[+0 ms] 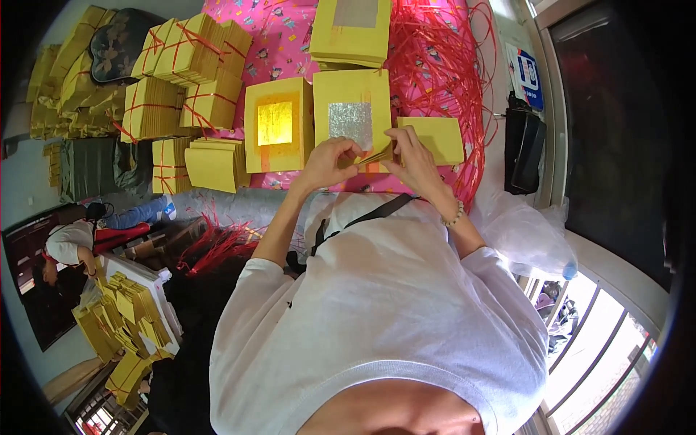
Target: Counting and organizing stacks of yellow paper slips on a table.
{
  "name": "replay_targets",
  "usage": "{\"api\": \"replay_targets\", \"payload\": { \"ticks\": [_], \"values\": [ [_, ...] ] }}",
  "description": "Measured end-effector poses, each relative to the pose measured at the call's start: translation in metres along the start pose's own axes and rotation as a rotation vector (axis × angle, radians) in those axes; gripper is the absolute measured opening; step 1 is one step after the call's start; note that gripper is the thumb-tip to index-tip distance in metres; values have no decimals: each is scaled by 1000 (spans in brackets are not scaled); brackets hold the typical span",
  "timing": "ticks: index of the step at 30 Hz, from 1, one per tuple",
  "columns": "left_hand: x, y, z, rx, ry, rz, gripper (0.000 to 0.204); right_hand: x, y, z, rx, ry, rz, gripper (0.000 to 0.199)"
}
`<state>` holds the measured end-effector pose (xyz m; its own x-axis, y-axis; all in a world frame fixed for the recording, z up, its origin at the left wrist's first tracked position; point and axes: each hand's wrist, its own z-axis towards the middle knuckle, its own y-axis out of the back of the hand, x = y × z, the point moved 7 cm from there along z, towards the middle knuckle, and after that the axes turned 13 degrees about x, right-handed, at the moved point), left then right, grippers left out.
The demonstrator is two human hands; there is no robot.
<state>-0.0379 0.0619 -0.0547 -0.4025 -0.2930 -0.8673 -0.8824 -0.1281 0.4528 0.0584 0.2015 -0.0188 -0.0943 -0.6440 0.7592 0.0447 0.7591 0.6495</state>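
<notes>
A stack of yellow paper with a silver foil square (pixel 349 119) lies in front of me on a pink patterned cloth. My left hand (pixel 330 161) is closed at its near left corner, thumb and fingers pinching the paper. At the near right corner my right hand (pixel 416 162) grips the lifted, curled edge of a few sheets between thumb and fingers. Left of this stack sits another yellow paper stack with a gold foil square (pixel 275 123). Plain yellow paper (pixel 438 140) lies just beyond my right hand. How many sheets I hold is hidden.
Bundles of yellow paper (pixel 190 47) tied with red strips are piled at the left. Loose red strips (pixel 442 58) spread over the cloth (pixel 272 43) at the right. A black pouch (pixel 523 148) and a clear plastic bag (pixel 518 228) lie right. Another person (pixel 69 243) works at far left.
</notes>
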Motion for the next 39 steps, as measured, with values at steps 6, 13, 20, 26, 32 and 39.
{"api": "replay_targets", "payload": {
  "ticks": [6,13,20,26,32,39],
  "values": [
    [-27,-2,-7,-210,-61,244,32,6,-6,10,57,151,-75,21],
    [-27,-1,-21,-543,-34,340,24,31,12,26,-45,143,166,26],
    [-42,50,-64,-989,-96,154,13,-46,23,50,-318,-33,630,45],
    [-17,58,-62,-990,-260,-248,15,-39,37,68,-333,104,685,53],
    [20,47,-50,-944,-213,-497,22,-46,20,73,-216,148,710,45],
    [20,46,-54,-915,-208,-206,39,-31,18,66,-230,151,681,34]
  ]
}}
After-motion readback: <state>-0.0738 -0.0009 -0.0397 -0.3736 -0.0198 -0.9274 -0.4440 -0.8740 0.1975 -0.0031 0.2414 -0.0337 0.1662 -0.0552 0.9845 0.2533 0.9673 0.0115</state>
